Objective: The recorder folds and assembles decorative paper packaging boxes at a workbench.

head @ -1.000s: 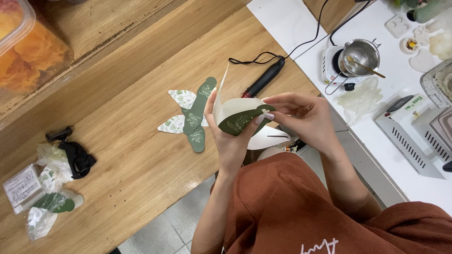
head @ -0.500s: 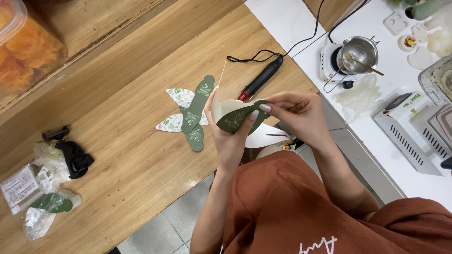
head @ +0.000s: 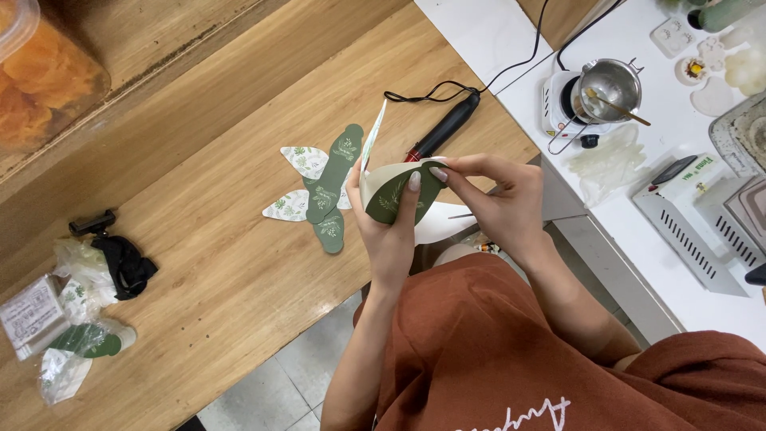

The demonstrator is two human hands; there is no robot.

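Both hands — left hand (head: pixel 388 231), right hand (head: pixel 496 199) — pinch a folded green card (head: pixel 396 194).

Even, soft daylight-like light across the whole scene, no dim corners. The white counter (head: pixel 638 207) reads brightest, close to washed out near the top right edge. Faint sheen on the wooden table (head: pixel 199 239); a small glint on the metal pot (head: pixel 610 84). Shadows short and soft-edged, falling just under the left hand (head: pixel 391 227) and right hand (head: pixel 499 203). Focus sharp in the middle; orange container (head: pixel 44 76) at the left edge slightly soft. Mild wide-angle stretch towards the corners.
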